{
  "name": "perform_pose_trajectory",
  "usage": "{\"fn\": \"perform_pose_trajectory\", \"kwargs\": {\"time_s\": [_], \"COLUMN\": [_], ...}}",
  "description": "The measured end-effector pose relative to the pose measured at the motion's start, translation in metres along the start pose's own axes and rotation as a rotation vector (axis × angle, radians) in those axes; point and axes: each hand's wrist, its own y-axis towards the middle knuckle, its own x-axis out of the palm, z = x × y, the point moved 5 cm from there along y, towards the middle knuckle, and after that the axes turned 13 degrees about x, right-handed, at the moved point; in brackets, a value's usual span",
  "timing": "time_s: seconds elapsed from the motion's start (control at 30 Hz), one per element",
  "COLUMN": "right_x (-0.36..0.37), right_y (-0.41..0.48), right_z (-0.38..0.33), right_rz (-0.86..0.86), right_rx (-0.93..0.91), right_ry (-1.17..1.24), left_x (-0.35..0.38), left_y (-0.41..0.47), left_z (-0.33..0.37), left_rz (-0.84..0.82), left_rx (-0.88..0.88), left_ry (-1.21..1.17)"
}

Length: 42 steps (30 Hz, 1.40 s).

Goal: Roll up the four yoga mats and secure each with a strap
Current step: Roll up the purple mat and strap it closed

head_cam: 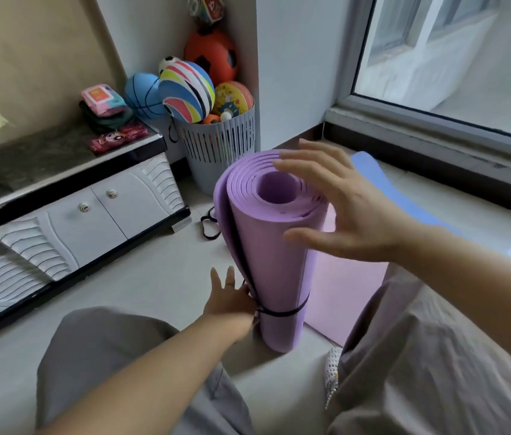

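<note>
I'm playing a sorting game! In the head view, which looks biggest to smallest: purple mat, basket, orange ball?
Largest to smallest:
1. purple mat
2. basket
3. orange ball
The mat is nearest the camera, which helps it look big.

I counted three foam yoga mats: one rolled purple mat (274,277), one flat pink mat (345,293), one flat blue mat (405,196); and two black cord straps (282,314).

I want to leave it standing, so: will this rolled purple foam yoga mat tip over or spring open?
The rolled purple foam yoga mat stands tall on a narrow end, so it probably tips easily. The thin black strap circles only its lower part; the looser top layers may spring open. Foam likely keeps it light.
</note>
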Motion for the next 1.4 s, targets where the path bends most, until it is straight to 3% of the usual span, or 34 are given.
{"fn": "perform_pose_trajectory", "kwargs": {"time_s": [0.07, 0.2, 0.3, 0.37, 0.43, 0.5, 0.57, 0.6, 0.73, 0.9, 1.07, 1.27, 1.4], "right_x": [0.009, 0.011, 0.010, 0.007, 0.004, 0.003, 0.007, 0.009, 0.012, -0.010, -0.021, -0.043, -0.082], "right_y": [0.011, 0.017, 0.013, 0.011, 0.008, 0.005, 0.002, -0.001, -0.010, -0.019, -0.021, -0.040, -0.032], "right_z": [0.002, 0.005, 0.011, 0.018, 0.023, 0.022, 0.014, 0.008, -0.013, -0.008, -0.002, -0.007, -0.008], "right_rz": [-0.108, -0.121, -0.098, -0.071, -0.057, -0.054, -0.044, -0.022, 0.104, -0.364, -0.449, -0.256, -0.140], "right_rx": [0.027, 0.047, 0.060, 0.132, 0.202, 0.234, 0.237, 0.230, 0.182, 0.123, 0.108, 0.053, 0.115], "right_ry": [-0.104, -0.097, -0.100, -0.080, -0.075, -0.096, -0.111, -0.135, -0.252, -0.377, -0.491, -0.311, -0.260], "left_x": [-0.003, -0.015, -0.034, -0.053, -0.076, -0.100, -0.119, -0.127, -0.141, -0.144, -0.156, -0.192, -0.239], "left_y": [0.001, -0.006, -0.024, -0.039, -0.059, -0.075, -0.082, -0.084, -0.090, -0.100, -0.111, -0.129, -0.132], "left_z": [0.001, -0.008, -0.022, -0.037, -0.056, -0.065, -0.058, -0.050, -0.027, -0.021, -0.010, 0.001, 0.003], "left_rz": [-0.017, 0.002, 0.174, 0.400, 0.649, 0.798, 0.766, 0.708, 0.725, 0.701, 0.758, 0.906, 0.991], "left_rx": [0.023, 0.150, 0.234, 0.186, 0.028, -0.063, -0.067, -0.066, -0.103, -0.062, -0.018, 0.075, 0.124], "left_ry": [0.017, -0.021, -0.179, -0.299, -0.559, -1.022, -1.342, -1.377, -1.319, -1.439, -1.289, -1.033, -0.908]}}
